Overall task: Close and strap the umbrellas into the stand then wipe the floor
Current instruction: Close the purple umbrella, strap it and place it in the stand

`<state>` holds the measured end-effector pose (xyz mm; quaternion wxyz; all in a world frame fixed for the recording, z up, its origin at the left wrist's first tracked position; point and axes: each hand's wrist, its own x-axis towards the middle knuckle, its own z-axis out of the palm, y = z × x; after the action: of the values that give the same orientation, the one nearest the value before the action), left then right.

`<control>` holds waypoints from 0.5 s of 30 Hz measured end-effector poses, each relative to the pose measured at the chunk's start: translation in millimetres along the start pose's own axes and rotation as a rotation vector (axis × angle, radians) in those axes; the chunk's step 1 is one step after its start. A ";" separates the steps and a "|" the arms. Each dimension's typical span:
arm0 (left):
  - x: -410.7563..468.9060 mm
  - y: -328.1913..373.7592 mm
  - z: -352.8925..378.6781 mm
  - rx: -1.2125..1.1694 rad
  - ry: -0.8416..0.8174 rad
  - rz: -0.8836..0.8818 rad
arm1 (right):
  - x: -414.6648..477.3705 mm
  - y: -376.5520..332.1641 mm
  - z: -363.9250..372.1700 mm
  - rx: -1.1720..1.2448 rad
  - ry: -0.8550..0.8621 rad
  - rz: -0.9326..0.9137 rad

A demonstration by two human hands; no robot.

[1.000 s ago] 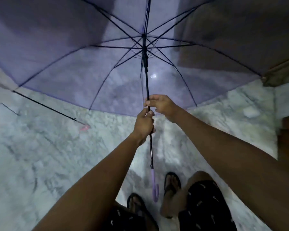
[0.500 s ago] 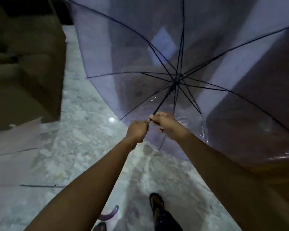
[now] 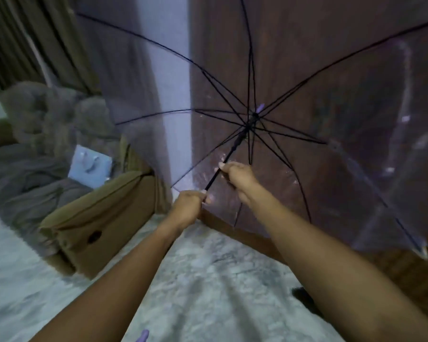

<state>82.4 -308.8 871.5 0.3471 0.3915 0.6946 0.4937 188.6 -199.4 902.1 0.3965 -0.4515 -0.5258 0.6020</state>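
An open, see-through purple umbrella [image 3: 307,99] with black ribs fills the upper right of the view, its canopy facing away from me. Its thin black shaft [image 3: 232,150] runs down-left from the hub. My left hand [image 3: 187,208] is closed around the lower shaft. My right hand [image 3: 237,178] grips the shaft just above it, closer to the hub. The purple curved handle tip [image 3: 142,336] peeks in at the bottom edge. No umbrella stand is in view.
A brown cardboard box [image 3: 101,223] sits on the marble floor [image 3: 208,280] at left, holding a pale blue bag [image 3: 89,166]. Grey bedding and a plush toy [image 3: 47,119] lie behind it. A dark wooden door [image 3: 307,45] stands behind the canopy.
The view has swung up from the floor toward the door and box. The umbrella has tilted from overhead to pointing forward, with both hands staying on the shaft.
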 end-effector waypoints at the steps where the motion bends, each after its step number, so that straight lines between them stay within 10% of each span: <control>1: -6.6 9.4 11.4 0.006 -0.053 0.028 | -7.2 -7.5 -19.0 -0.004 0.048 -0.021; 15: -100.1 113.4 174.1 0.010 -0.369 0.247 | -73.8 -98.9 -272.3 0.380 0.335 -0.076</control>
<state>301.7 -302.1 942.4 0.4033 0.5589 0.5686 0.4491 470.9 -181.7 998.8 0.5784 -0.4423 -0.3467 0.5914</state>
